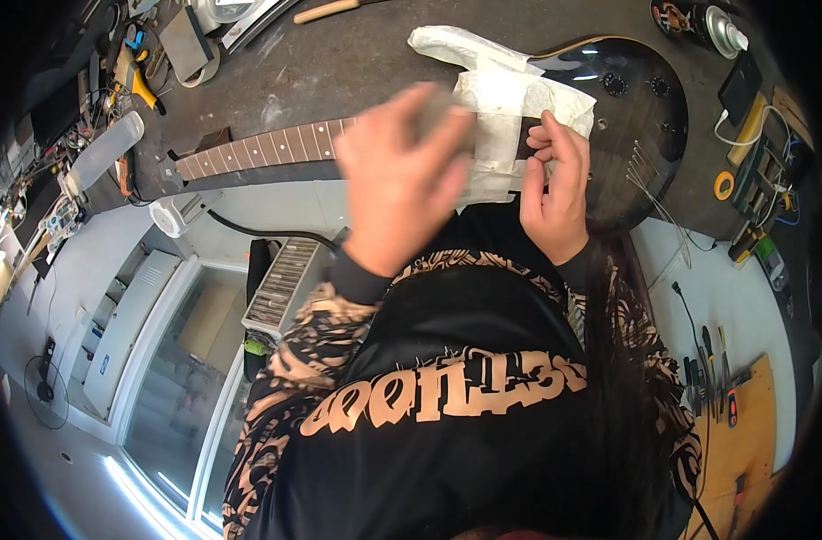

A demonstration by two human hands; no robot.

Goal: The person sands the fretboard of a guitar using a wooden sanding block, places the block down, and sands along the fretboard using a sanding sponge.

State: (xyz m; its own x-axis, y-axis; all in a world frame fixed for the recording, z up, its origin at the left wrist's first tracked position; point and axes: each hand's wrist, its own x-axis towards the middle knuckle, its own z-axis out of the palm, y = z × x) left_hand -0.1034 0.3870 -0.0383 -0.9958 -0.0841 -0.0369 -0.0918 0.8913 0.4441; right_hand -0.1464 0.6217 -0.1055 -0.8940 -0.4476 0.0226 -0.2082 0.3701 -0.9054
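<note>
Dark workbench beneath a guitar lying flat, pale masking across part of its body. The left hand, blurred over the fretboard, and the right hand, fingers curled at the masking, may or may not be gripping; one cannot tell. Fretboard work seems under way, calling next for light, steady contact.

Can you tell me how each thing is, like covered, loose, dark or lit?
Left hand: blurred, grip unclear
Right hand: fingers curled, by the masking
Guitar: lying on the bench, partly covered
Masking: wrinkled, spread over part of the guitar
Strings: loose, trailing off the body
Phone: screen dark, white cable plugged in
Long light: lit
</note>
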